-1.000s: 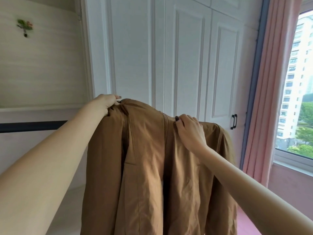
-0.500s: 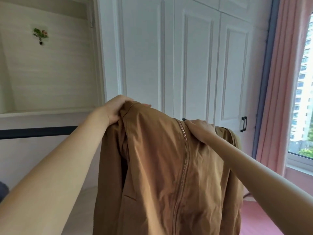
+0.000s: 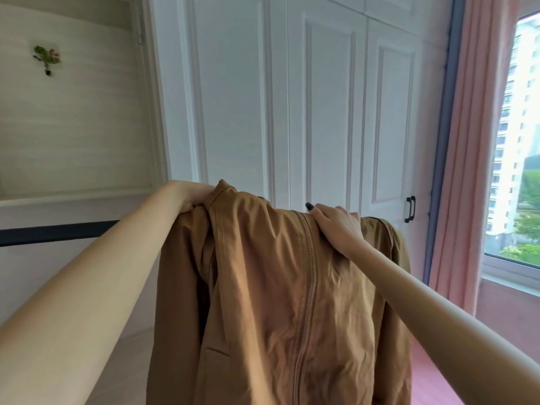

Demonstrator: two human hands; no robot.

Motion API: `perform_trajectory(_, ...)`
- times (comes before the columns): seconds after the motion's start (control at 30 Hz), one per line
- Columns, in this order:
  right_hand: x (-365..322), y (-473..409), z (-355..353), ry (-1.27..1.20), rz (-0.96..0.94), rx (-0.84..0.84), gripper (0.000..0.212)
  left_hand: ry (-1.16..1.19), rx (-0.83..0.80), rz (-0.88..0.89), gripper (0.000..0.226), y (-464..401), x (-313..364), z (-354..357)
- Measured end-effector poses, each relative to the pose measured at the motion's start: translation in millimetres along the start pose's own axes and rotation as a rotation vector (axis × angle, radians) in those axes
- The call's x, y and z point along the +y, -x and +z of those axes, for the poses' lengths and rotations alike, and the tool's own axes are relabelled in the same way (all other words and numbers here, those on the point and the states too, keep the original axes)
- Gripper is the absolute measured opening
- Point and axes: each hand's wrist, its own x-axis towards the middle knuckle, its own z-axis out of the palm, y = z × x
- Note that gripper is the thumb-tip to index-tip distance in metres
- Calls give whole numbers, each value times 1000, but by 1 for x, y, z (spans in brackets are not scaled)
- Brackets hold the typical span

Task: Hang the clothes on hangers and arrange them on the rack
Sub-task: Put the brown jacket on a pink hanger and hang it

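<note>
A brown zip-front jacket hangs in front of me, held up at chest height. My left hand grips its collar at the upper left, fingers mostly hidden in the fabric. Over the top of the jacket by the zipper lies my right hand, its fingers curled on the cloth. No hanger shows; any hanger inside the jacket is hidden. A black horizontal rack bar runs at the left, behind my left arm.
White panelled wardrobe doors with a black handle stand straight ahead. A pink curtain and a window are on the right. An open alcove with a shelf edge is on the left.
The jacket's front has been drawn over so the zipper now faces me. My right hand shifted right along the top edge. The view turned slightly left.
</note>
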Motion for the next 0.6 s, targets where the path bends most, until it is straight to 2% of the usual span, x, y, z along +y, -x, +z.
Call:
perform_trajectory(0.3, -2, -2, 0, -37, 0, -93, 48, 127, -30, 171, 33, -10, -7, -5)
perform_trajectory(0.37, -2, -2, 1, -48, 8, -106, 49, 52, 14, 100, 34, -8, -6, -4)
perform_trajectory(0.47, -6, 0, 0, -43, 9, -116, 55, -192, 106, -64, 50, -5, -3, -5)
perform_trajectory(0.53, -7, 1, -4, -48, 14, -133, 57, -255, 73, -66, 49, -3, -1, -3)
perform_trajectory(0.6, -7, 5, -8, -63, 24, -144, 56, -283, 24, 2, 41, -1, 1, 1)
